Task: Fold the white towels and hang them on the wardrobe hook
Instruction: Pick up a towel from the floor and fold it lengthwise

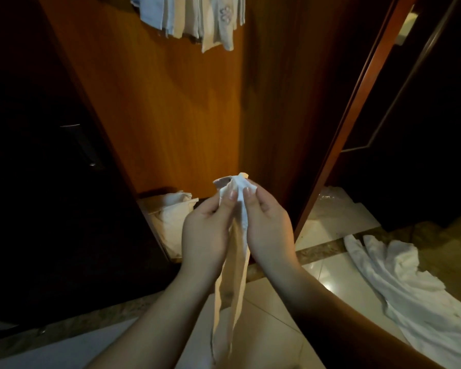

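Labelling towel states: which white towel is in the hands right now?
The narrow towel hanging between both hands, left hand and right hand pinching its top. The floor towel lies crumpled; the hung towels dangle above.

cloth towel (237, 262), wood wardrobe (171, 102), glossy floor (330, 278)

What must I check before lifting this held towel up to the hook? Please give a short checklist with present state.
1. Both hands hold the towel: ok, left hand and right hand pinch its top.
2. Towel folded narrow: ok, it hangs as a long strip.
3. Lower end off the floor: cannot tell.
4. Hook visible: not ok, only the hanging towels show.
5. Towels left on the floor: not ok, still unfolded.
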Action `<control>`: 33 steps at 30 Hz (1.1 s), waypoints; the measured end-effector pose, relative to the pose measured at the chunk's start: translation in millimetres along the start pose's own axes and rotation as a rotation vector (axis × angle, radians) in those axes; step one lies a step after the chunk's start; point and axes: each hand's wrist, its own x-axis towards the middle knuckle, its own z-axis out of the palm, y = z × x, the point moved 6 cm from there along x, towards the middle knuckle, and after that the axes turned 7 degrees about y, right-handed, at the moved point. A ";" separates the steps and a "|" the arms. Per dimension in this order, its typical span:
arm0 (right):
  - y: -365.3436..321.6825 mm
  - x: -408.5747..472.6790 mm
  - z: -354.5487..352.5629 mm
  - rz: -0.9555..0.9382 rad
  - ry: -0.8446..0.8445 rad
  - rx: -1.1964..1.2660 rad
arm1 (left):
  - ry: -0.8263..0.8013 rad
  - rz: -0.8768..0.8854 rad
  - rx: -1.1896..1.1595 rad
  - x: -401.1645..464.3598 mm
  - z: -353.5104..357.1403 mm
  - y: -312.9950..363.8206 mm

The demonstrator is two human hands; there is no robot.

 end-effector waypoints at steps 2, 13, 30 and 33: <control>-3.4 -4.1 -1.1 -0.054 -0.013 -0.027 | -0.045 0.001 -0.021 -2.1 1.9 0.2; -0.9 -2.9 -15.2 -0.099 0.038 -0.013 | -0.132 -0.106 -0.041 -0.5 10.8 -8.2; -12.2 -15.0 -23.3 -0.175 -0.138 0.134 | -0.031 0.200 -0.014 0.4 6.0 18.4; -12.4 -11.9 -28.4 -0.164 -0.203 0.144 | -0.055 0.239 0.022 3.7 5.6 20.6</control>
